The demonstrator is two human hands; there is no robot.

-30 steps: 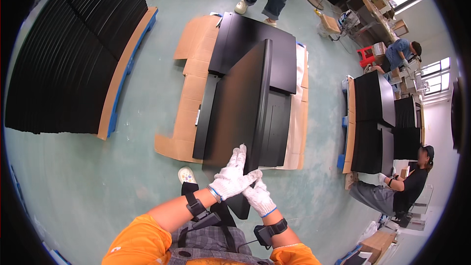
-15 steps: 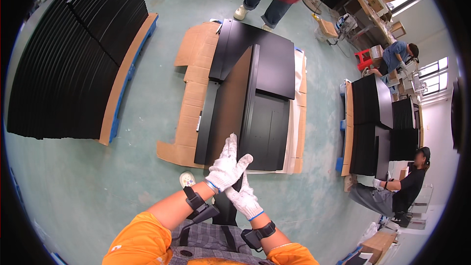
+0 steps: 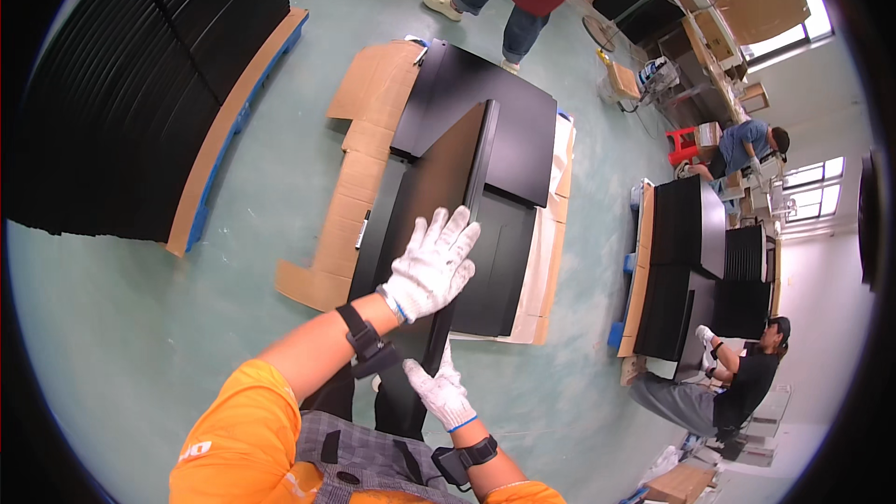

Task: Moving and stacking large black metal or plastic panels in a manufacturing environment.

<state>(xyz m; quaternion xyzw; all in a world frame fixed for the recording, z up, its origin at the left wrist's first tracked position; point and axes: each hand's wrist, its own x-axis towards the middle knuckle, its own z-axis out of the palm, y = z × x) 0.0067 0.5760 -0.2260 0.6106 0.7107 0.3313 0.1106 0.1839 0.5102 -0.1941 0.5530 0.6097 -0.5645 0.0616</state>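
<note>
Holding the left hand (image 3: 432,264) flat over a tilted black panel (image 3: 443,177) near centre, spreading its fingers and grasping nothing; gripping the panel's near edge with the half-curled right hand (image 3: 442,394) at 6 o'clock. Overlying flat black boards (image 3: 504,89) toward 12 o'clock; revealing cardboard (image 3: 373,84) at 11 o'clock.

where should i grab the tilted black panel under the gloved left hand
Likely best by its raised long edge, coming from above on the right: the panel stands tilted, so that rim rises clear of the flat black panels beneath.
</note>
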